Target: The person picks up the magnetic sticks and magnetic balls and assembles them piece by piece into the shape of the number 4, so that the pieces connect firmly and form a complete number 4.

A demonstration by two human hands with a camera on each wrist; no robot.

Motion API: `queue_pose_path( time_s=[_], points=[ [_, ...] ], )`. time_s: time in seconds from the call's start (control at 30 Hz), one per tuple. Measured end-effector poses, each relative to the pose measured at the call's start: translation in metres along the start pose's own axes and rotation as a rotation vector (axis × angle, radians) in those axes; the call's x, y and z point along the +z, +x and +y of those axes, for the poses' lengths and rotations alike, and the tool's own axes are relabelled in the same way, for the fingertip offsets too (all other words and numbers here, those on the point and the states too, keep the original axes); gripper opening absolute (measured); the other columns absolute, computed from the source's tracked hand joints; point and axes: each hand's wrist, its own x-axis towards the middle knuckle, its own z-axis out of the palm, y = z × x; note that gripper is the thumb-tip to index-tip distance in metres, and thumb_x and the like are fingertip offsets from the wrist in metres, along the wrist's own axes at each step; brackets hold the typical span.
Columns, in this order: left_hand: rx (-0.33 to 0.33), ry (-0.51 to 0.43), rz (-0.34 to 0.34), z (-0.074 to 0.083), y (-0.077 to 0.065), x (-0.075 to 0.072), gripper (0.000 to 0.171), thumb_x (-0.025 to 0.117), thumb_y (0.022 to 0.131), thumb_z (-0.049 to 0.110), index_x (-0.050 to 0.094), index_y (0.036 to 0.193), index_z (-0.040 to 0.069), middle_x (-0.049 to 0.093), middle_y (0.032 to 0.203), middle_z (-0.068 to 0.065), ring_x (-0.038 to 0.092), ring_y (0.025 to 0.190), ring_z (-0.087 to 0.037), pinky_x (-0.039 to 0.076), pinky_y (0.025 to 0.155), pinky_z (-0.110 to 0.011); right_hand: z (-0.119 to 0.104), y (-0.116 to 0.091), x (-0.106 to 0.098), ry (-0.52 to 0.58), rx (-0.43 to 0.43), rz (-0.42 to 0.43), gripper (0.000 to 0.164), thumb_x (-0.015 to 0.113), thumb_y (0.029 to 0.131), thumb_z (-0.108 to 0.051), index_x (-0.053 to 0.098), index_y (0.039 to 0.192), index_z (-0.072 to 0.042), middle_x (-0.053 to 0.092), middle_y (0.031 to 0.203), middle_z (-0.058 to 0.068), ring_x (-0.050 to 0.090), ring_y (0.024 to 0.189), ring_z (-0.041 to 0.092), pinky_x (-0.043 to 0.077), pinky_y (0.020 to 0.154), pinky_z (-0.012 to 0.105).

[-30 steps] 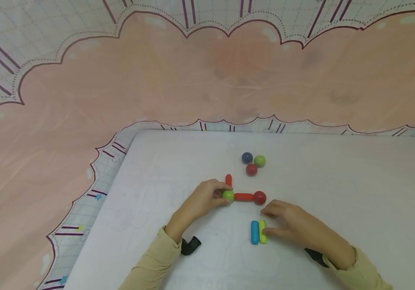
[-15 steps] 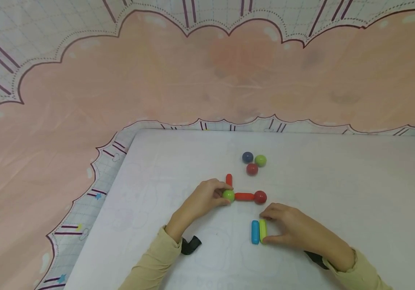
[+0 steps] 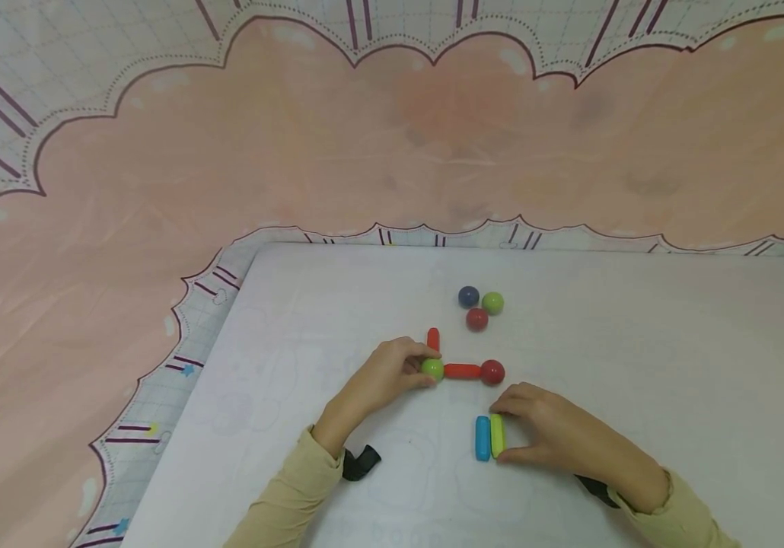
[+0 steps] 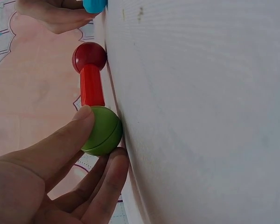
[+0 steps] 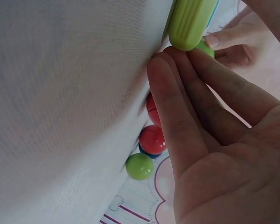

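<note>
My left hand (image 3: 392,373) pinches a green ball (image 4: 102,131) between thumb and fingers. A red rod (image 3: 462,371) joins that ball to a dark red ball (image 3: 492,372) on its right. Another red rod (image 3: 433,338) points away behind the fingers. My right hand (image 3: 549,426) holds a yellow-green rod (image 3: 498,435) by its two ends, fingertips at the far end and thumb at the near end. In the right wrist view the fingertips meet the ridged rod's rounded end. Alongside it lies a blue rod (image 3: 482,438).
Beyond the joined pieces, a dark blue ball (image 3: 469,297), a green ball (image 3: 492,303) and a red ball (image 3: 477,319) sit grouped on the white tabletop (image 3: 323,304). Black straps (image 3: 361,463) show at the wrists. A patterned peach cloth (image 3: 159,190) surrounds the table.
My right hand's fingers and thumb have spread to the two ends of the yellow-green rod; earlier the thumb was at its side. My left hand stays on the green ball.
</note>
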Motion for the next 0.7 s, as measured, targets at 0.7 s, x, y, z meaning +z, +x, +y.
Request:
queue_pose_path(
  time_s=[0.7],
  points=[
    [0.007,-0.011,-0.001,-0.001,-0.0001,0.0,0.041,0.081,0.082,0.012,0.07,0.121,0.008,0.068,0.099,-0.001,0.063,0.09,-0.013,0.054,0.084,-0.024,-0.0012,0.0017,0.0004,-0.044,-0.047,0.026,0.048,0.085,0.076,-0.041,0.072,0.112,-0.013,0.066,0.108,-0.004,0.06,0.099,0.014,0.056,0.091,0.038]
  ],
)
